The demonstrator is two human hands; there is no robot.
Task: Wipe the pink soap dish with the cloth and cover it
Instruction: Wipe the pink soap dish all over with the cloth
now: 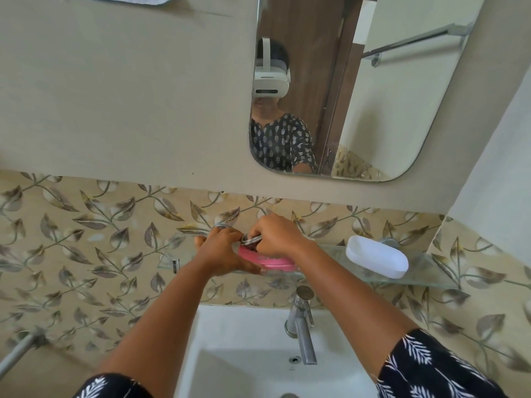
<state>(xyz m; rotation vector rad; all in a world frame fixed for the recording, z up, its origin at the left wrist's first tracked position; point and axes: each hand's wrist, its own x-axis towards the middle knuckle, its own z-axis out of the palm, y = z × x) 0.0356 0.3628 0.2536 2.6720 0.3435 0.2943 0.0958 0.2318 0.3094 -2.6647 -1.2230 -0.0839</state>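
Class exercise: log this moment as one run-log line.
stage: wiping | left hand: holds pink soap dish | right hand: grips cloth | white lid: off, on shelf

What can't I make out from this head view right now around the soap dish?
- Inside of the pink soap dish: hidden by the right hand and left hand.
- Cloth: only a sliver shows between the hands.
- Whether any soap is in it: hidden.
- White cover on the glass shelf: underside unseen.

Both hands meet over the pink dish (275, 260) on the glass shelf (431, 278). The left hand (222, 251) grips its near edge; the right hand (275, 235) presses a grey cloth (251, 240) into it. A white lid (377, 256) lies further right, above the sink (244, 340) and tap (301, 326).
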